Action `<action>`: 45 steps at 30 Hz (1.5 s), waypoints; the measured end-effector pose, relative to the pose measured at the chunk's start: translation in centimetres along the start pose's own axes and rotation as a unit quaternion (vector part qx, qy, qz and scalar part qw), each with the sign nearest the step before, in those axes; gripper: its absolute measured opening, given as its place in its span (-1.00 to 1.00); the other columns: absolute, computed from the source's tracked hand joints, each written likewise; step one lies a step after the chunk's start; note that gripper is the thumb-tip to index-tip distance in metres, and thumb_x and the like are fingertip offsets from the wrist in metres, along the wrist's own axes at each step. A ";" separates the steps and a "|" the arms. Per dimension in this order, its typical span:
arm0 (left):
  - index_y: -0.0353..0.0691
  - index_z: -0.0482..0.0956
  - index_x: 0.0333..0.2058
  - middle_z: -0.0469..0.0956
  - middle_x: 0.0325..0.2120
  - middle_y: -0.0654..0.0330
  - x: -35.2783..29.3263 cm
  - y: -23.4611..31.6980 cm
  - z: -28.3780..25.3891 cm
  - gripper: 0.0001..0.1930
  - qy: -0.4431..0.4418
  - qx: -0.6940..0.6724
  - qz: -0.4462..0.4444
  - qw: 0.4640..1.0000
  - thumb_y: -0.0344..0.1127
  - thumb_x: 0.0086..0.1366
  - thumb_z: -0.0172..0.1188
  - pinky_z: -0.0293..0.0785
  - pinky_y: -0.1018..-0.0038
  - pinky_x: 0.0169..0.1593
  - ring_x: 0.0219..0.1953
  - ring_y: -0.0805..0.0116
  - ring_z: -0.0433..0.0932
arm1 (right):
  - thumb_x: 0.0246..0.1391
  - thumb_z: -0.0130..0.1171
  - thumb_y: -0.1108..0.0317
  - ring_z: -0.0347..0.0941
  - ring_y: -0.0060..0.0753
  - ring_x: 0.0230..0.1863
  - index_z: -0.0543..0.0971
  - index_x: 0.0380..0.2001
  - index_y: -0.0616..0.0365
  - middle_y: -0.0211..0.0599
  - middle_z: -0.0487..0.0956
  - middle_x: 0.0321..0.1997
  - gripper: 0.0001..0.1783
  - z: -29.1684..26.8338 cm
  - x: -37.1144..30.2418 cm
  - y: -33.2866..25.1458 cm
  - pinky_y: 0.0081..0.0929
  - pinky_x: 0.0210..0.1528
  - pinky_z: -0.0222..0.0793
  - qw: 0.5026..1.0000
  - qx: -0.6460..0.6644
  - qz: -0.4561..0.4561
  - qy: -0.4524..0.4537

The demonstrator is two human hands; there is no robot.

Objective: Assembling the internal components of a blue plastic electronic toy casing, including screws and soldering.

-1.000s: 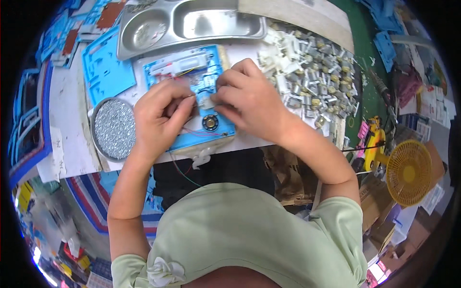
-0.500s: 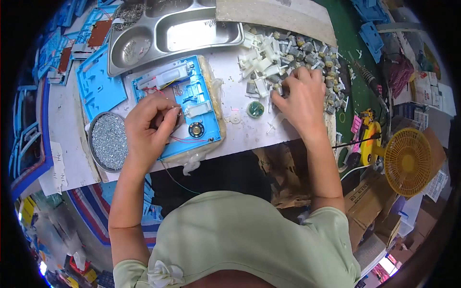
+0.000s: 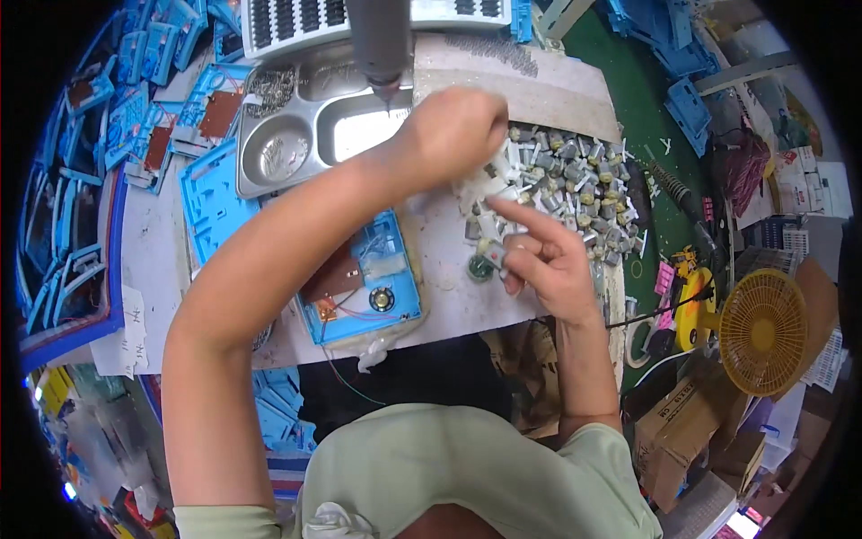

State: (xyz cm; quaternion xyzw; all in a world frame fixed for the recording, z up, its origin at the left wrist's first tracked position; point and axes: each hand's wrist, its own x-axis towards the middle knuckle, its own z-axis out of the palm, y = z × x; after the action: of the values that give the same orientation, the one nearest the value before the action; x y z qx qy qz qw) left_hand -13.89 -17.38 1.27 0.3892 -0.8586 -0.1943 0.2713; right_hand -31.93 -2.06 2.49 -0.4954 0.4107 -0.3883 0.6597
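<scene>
My right hand (image 3: pixel 552 269) pinches a small grey motor (image 3: pixel 492 252) between thumb and fingers, its index finger stretched out. Across the bench reaches my left hand (image 3: pixel 460 133), fingers curled and blurred, over the near edge of a board. Whatever its fingertips hold is hidden. Below and beside both hands lies a heap of small motors (image 3: pixel 584 175) with white plastic parts. My left forearm passes above an open blue plastic casing (image 3: pixel 409 301), which has a round black speaker (image 3: pixel 382 299) and wires inside. Next to my right hand is a small round green item (image 3: pixel 480 268), partly covered.
A grey powered screwdriver (image 3: pixel 377 45) hangs over the metal compartment tray (image 3: pixel 241 166), which holds small screws. Another blue casing part (image 3: pixel 202 198) lies left of the tray. More blue casings (image 3: pixel 184 112) fill the far left. A yellow fan (image 3: pixel 763 332) stands at right.
My left hand has left the blue casing and swung right and away, across to the motor heap. My right hand has taken up a motor and drawn it nearer. The view has shifted.
</scene>
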 end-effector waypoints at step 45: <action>-0.32 0.61 -0.31 0.65 -0.40 -0.12 8.5 -1.0 3.1 -0.87 0.220 -0.025 0.054 0.974 -0.37 0.29 0.15 0.55 0.15 -0.25 -0.33 -0.06 0.67 | 0.17 0.19 0.51 0.52 -0.50 -0.42 0.39 0.05 0.15 -0.31 0.62 -0.48 -0.61 -1.5 -2.8 1.1 -0.50 -0.32 0.38 0.976 -0.211 0.036 0.048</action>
State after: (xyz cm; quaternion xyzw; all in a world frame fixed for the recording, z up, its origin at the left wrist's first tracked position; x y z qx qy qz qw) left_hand -19.90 -24.20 1.03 0.3685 -0.7923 -0.1107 0.4735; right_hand -34.22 0.21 1.55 -0.5890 0.5319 -0.2925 0.5335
